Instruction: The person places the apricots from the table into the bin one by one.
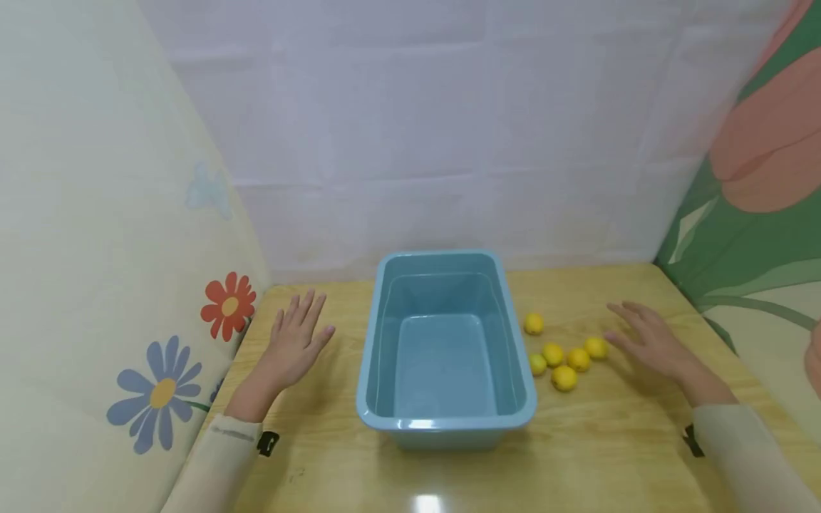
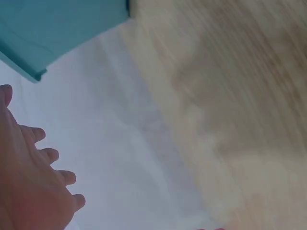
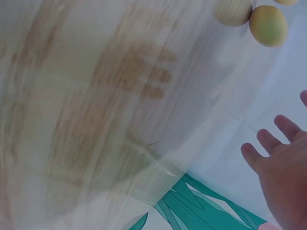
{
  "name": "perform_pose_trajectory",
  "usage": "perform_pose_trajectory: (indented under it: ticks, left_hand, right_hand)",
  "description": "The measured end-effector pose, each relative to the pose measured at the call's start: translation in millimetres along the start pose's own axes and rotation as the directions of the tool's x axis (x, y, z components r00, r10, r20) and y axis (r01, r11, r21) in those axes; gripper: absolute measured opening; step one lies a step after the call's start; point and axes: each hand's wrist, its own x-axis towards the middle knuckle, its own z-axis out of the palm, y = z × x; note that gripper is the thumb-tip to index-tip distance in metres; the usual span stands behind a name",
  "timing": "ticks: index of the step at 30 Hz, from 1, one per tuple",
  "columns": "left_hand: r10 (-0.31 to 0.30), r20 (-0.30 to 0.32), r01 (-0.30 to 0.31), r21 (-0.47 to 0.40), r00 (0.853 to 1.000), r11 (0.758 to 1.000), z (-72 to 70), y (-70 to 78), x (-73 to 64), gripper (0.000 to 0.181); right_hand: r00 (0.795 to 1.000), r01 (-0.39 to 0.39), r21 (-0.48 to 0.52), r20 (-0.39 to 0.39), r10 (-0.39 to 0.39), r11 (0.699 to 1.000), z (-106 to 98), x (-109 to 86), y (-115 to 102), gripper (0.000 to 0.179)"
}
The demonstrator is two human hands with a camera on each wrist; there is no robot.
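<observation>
Six lemons (image 1: 579,359) lie loose on the table (image 1: 609,449) in my head view, just right of the blue tub (image 1: 445,370); a brush from the right hand (image 1: 654,343), its fingers extended and holding nothing, could send them rolling. On the left wrist view I see the left hand (image 2: 33,182) spread, empty, apart from the tub; a careless sweep might bump it. The right wrist picture crops the fruit, so I can't quite judge reach; misjudging it could scatter the cluster.
</observation>
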Motion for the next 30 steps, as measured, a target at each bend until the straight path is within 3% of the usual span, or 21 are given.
perform_pose_trajectory:
  ticks: [8, 14, 30]
  left_hand:
    - [0.097, -0.063, -0.096, 0.019, 0.993, 0.995, -7.2, 32.2, -7.9, 0.068]
    - [0.134, -0.091, -0.134, 0.009, 0.987, 0.991, -12.4, 53.2, -13.9, 0.065]
    - [0.179, -0.09, -0.181, -0.02, 0.98, 0.983, -10.6, 96.5, -30.6, 0.063]
  right_hand:
    - [0.998, -0.009, 0.011, 0.07, 0.008, 1.0, 3.3, -3.4, -0.7, 0.064]
    - [0.993, -0.009, 0.001, 0.115, 0.009, 1.0, 7.3, -5.0, -1.6, 0.062]
    - [0.987, -0.011, -0.031, 0.16, 0.016, 0.999, 20.1, -1.9, 7.0, 0.062]
